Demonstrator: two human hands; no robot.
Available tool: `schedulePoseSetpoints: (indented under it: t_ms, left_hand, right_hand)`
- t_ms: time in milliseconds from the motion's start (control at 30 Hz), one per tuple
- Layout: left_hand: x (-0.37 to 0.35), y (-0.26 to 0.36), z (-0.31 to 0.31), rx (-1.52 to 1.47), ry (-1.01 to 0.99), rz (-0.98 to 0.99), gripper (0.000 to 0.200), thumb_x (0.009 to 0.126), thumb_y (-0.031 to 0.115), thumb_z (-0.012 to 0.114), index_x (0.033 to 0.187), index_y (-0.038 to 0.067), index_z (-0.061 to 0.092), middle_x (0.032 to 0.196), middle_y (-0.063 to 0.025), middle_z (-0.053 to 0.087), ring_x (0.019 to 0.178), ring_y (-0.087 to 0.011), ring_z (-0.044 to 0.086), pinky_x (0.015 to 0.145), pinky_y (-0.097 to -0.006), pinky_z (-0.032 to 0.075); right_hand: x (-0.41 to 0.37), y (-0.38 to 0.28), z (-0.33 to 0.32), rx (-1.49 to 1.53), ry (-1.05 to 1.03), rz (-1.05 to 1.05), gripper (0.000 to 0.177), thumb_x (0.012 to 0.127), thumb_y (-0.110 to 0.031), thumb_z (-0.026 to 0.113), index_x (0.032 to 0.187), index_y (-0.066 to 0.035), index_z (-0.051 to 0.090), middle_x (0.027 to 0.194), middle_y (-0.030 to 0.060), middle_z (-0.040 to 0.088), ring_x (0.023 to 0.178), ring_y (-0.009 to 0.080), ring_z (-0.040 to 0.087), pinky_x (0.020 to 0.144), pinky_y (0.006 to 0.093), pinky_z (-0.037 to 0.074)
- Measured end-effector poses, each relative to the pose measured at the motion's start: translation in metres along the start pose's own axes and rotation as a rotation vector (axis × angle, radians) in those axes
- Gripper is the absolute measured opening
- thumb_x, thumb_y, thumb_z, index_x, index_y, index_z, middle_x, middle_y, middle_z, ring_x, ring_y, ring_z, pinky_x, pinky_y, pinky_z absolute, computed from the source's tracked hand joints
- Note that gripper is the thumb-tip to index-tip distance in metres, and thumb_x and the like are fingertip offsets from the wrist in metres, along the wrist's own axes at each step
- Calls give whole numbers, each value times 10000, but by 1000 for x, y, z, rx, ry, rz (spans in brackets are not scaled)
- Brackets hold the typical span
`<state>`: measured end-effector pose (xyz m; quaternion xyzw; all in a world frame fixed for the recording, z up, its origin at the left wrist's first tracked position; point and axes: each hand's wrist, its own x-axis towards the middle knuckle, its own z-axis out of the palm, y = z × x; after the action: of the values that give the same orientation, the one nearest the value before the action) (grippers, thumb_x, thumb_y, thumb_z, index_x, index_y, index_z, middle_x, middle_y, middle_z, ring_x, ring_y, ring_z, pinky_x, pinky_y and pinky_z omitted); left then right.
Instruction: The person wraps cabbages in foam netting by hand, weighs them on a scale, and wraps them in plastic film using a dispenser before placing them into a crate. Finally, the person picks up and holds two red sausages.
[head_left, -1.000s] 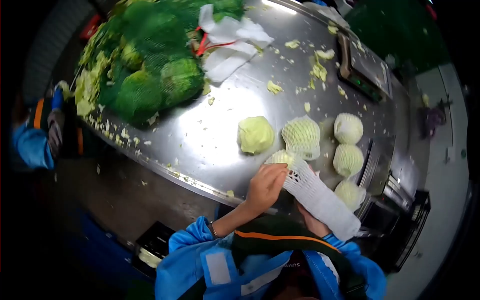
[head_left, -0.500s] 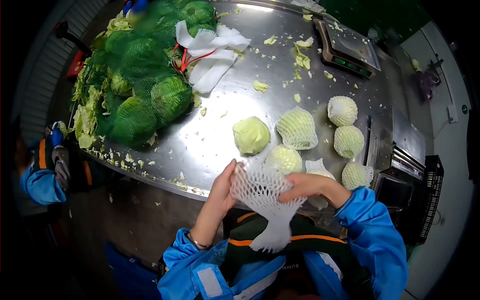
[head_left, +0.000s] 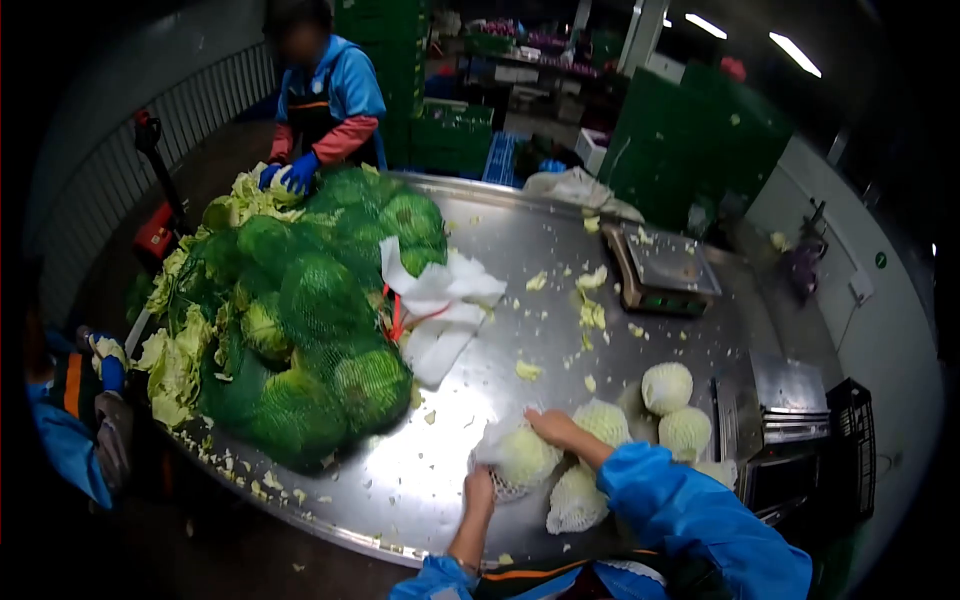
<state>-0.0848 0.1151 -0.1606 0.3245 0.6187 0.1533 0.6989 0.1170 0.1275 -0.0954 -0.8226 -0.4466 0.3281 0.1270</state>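
Note:
A pale green cabbage [head_left: 527, 457] sits on the steel table with a white foam net sleeve [head_left: 512, 487] partly around it. At the sleeve's near left edge, my left hand [head_left: 480, 488] is closed on the foam. My right hand [head_left: 550, 427] reaches over the cabbage's far side, fingers closed at the sleeve's upper edge; motion blurs the foam there. Right beside them are a netted cabbage [head_left: 603, 421], partly behind my right arm, and another netted cabbage [head_left: 577, 502] closer to me. Farther right stand two more netted cabbages, one [head_left: 667, 387] behind the other [head_left: 685, 432].
Green mesh bags of cabbages [head_left: 330, 305] fill the table's left side, beside white foam sleeves [head_left: 440, 345] with a red tie. A scale [head_left: 660, 270] stands at the back. Two co-workers [head_left: 335, 95] are at the left. Leaf scraps lie scattered. A steel machine [head_left: 785, 395] stands right.
My hands have moved forward from the table's near edge, bringing the foam sleeve onto the bare cabbage. The head view has tilted up, showing a co-worker at the back left.

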Motion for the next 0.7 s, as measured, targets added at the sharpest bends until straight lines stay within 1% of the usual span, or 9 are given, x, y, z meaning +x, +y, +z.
schedulePoseSetpoints:
  t_ms: [67,233,333,367,433,500,600,633,700]
  left_hand:
    - [-32,0,-7,-601,-96,117,455,885,354,424,1040,-49,566,876,-150,629,853,-208,621,667,-314,520]
    - [-63,-21,-16,-657,-160,55,397,873,302,446,1084,-16,554,962,-141,613,900,-234,609,761,-339,501]
    - [-98,-12,-35,-857,-354,4,376,867,273,464,1103,-8,543,993,-142,606,924,-241,602,806,-351,489]
    - [-111,-6,-42,-925,-430,-9,370,865,264,470,1110,-5,539,1003,-142,603,932,-244,600,820,-354,485]
    - [-136,11,-56,-1036,-589,-19,362,861,245,483,1123,0,532,1024,-143,598,947,-249,596,850,-362,476]
    - [-167,31,-62,-1003,-678,149,357,857,226,495,1136,5,524,1044,-143,593,963,-254,591,880,-370,468]
    - [-209,58,-60,-397,-570,811,406,791,151,624,1149,3,500,1084,-118,551,1028,-221,533,922,-339,409]
    - [-223,70,-61,50,-490,1186,453,767,117,666,1170,19,483,1112,-90,525,1081,-199,481,956,-317,357]
    - [-256,88,-68,-255,-765,1202,480,720,-21,675,1148,47,469,1183,-103,484,1143,-193,439,990,-326,323]
  right_hand:
    - [-56,-51,-46,13,-79,-102,665,839,-556,373,775,55,627,737,242,617,695,375,591,671,433,441]
    - [-185,-113,-76,341,-112,-272,389,846,-332,530,718,20,637,633,59,615,531,162,558,496,309,414]
    - [-175,-88,-67,705,-389,178,220,822,-237,574,752,-43,653,628,5,602,499,140,536,486,269,417]
    - [-166,-55,-60,923,-490,179,200,825,-226,570,948,-81,630,772,35,619,615,136,564,576,278,453]
    - [-186,-28,-50,939,-103,159,281,836,-231,563,1069,-75,566,926,70,601,752,148,572,647,302,459]
    - [-213,-28,-46,988,114,269,460,841,-284,569,1232,-76,444,1179,99,511,1026,185,520,825,388,447]
    - [-233,-42,-15,1846,-748,188,625,851,-432,503,1344,-93,322,1335,96,397,1185,231,429,993,430,349]
    - [-222,-32,4,1550,-605,-137,667,855,-482,459,1374,-105,274,1377,102,347,1235,249,379,1026,442,311]
    - [-227,-23,15,1183,-313,-426,706,863,-539,396,1403,-117,226,1414,110,306,1275,272,342,1050,454,287]
